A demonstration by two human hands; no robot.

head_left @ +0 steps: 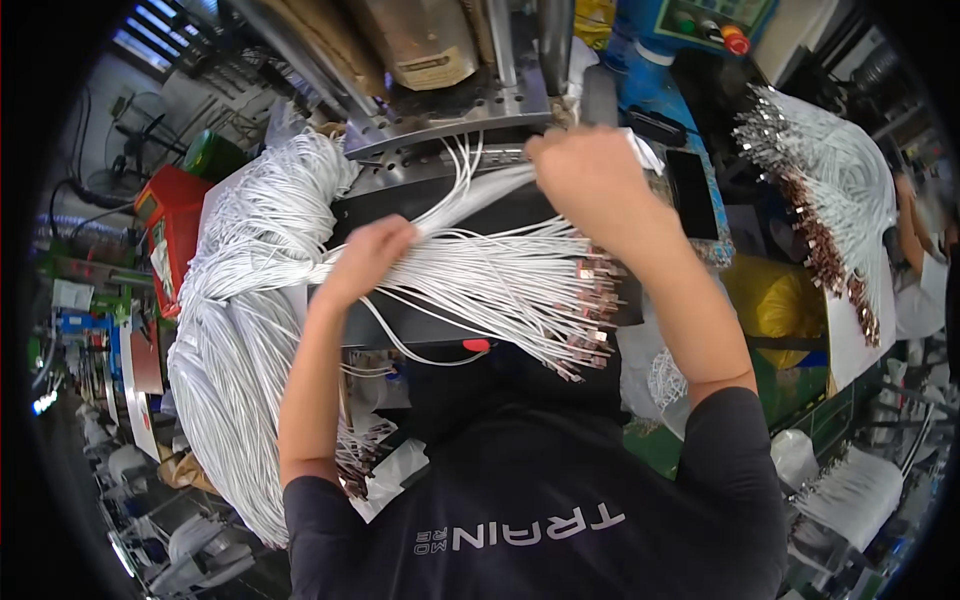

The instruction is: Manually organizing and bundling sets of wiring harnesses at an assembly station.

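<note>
A large bundle of white wires (490,270) with copper-coloured metal terminals (595,310) lies across the dark work surface. My left hand (375,258) has its fingers closed around some white wires at the left part of this bundle. Up and to the right, my right hand (590,175) is closed on a strand of white wires (490,192) that runs between both hands, blurred by motion. Just what sits within the right fingers is hidden. Several thin wires curve up from the strand toward the machine.
A metal machine with a perforated plate (450,118) stands ahead. Thick white wire coils (260,215) hang on the left beside a red box (165,235). At right are a black phone (690,195) and another terminal-ended wire bundle (835,170). Another person's arm (910,225) shows far right.
</note>
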